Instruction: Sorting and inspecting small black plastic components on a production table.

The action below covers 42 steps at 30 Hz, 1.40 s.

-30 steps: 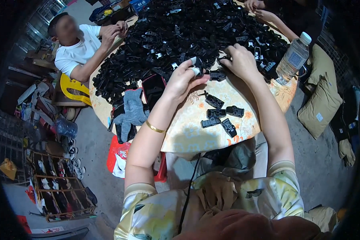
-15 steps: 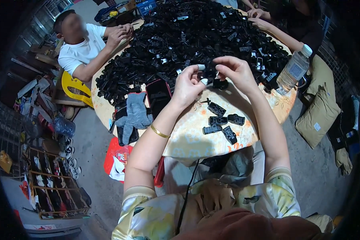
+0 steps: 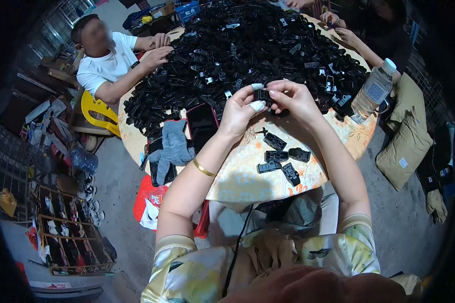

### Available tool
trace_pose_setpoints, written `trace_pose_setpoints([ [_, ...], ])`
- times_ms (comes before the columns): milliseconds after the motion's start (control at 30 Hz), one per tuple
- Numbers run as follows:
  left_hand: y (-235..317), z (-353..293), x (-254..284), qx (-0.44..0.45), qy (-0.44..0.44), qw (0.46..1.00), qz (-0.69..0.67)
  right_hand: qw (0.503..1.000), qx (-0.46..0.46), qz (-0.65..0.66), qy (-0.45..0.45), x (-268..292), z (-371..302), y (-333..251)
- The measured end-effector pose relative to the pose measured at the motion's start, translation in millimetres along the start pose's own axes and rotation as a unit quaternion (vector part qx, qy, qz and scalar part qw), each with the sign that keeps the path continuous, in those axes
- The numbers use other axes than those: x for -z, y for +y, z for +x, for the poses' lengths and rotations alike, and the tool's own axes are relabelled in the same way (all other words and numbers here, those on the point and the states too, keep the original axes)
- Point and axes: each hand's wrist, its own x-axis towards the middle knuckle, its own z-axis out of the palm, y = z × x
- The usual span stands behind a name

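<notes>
Between my two hands, over the near edge of the heap, is a small black plastic part (image 3: 262,95). My left hand (image 3: 239,112) pinches it with thumb and finger, both wrapped in white tips. On its other side the fingertips of my right hand (image 3: 294,100) close on it too. Closer to me on the patterned tablecloth (image 3: 237,179) lie several similar black plastic pieces (image 3: 276,156), loosely grouped. A large heap of black plastic parts (image 3: 227,55) covers most of the round table, some with shiny metal bits.
Left of my forearm lie a phone (image 3: 202,123) and a grey glove (image 3: 173,146). A clear bottle (image 3: 374,91) stands at the right edge. One person (image 3: 108,60) sits at the left; other people's hands (image 3: 346,35) work at the far right. A yellow chair (image 3: 97,112) is at left.
My hands have come closer together around the black part, which now shows more plainly. The left person's hands have lowered onto the heap's edge. Hands at the far right have shifted.
</notes>
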Motion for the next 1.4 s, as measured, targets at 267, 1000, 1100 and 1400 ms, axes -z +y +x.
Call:
trace_pose_setpoints([
  [267, 1.0, -4.4, -1.1, 0.028, 0.021, 0.999, -0.026, 0.994, 0.007, -0.106, 0.023, -11.1, -3.6, 0.0],
  [1000, -2.2, -8.6, -4.7, -0.169, -0.110, 0.798, 0.568, 0.800, 0.202, -0.564, -0.019, 36.2, 37.0, 42.6],
  [1100, -10.7, -0.7, 9.0, -0.185, 0.018, 0.719, 0.670, 0.781, 0.162, -0.603, -0.001, 32.1, 34.0, 33.9],
  [1400, -11.9, 6.8, 13.8, -0.200, 0.035, 0.728, 0.655, 0.905, 0.258, -0.335, -0.050, 13.4, 5.7, 3.0],
])
